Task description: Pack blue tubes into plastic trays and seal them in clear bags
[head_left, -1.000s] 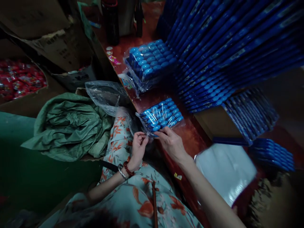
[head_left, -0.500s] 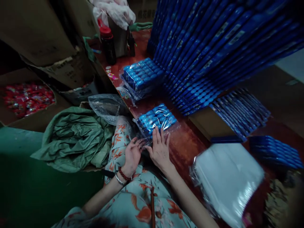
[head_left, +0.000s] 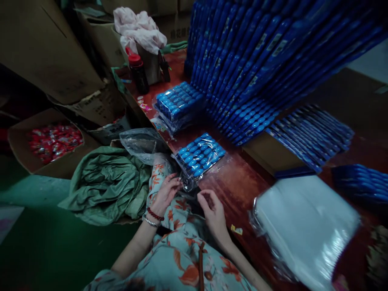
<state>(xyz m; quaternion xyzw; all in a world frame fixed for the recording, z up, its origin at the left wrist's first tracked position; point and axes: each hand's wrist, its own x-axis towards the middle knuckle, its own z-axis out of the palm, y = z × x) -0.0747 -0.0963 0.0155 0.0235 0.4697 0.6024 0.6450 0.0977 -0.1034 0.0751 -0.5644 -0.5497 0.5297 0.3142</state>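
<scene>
A clear plastic bag [head_left: 188,184] holding a pack of shiny blue bead-shaped pieces [head_left: 201,155] lies at the near edge of the red-brown table [head_left: 239,182]. My left hand [head_left: 167,193], wearing a red bead bracelet and a silver bangle, has its fingertips closed on the bag's loose near end. Just right of that end, my right hand [head_left: 214,212] is raised off the bag. Its fingers are curled with thumb and forefinger close together; anything between them is too small to make out. Behind the bag sits a stack of similar bagged blue packs [head_left: 178,103].
Tall rows of blue packs [head_left: 236,64] rise at the back. A pile of clear bags [head_left: 306,226] lies to the right, with a yellow scrap [head_left: 236,229] nearby. At left are green cloth [head_left: 109,182] and a carton of red-wrapped pieces [head_left: 54,141]. A red-capped bottle [head_left: 138,72] stands behind.
My right hand has lifted off the bagged pack and drawn back toward me, its fingers curling. My left hand stays at the bag's near end. A yellow scrap now shows on the table edge.
</scene>
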